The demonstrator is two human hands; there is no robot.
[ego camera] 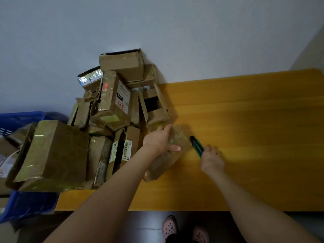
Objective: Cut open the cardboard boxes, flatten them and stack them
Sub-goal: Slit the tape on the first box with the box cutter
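Right, head view: the left hand (160, 140) grips a small taped box (172, 157) lying on the yellow surface (254, 120), at the foot of the heap of boxes (105, 120) piled against the wall. The right hand (212, 159) is curled round a green utility knife (197, 146), whose tip is just beside the box's right edge. I'd keep the cut shallow, follow the tape seam, steer away from that holding thumb, and pin the box flat.

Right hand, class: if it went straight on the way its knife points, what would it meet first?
Probably the small taped box that the left hand holds: the knife in the right hand points up-left at its near edge. Depth is unclear.
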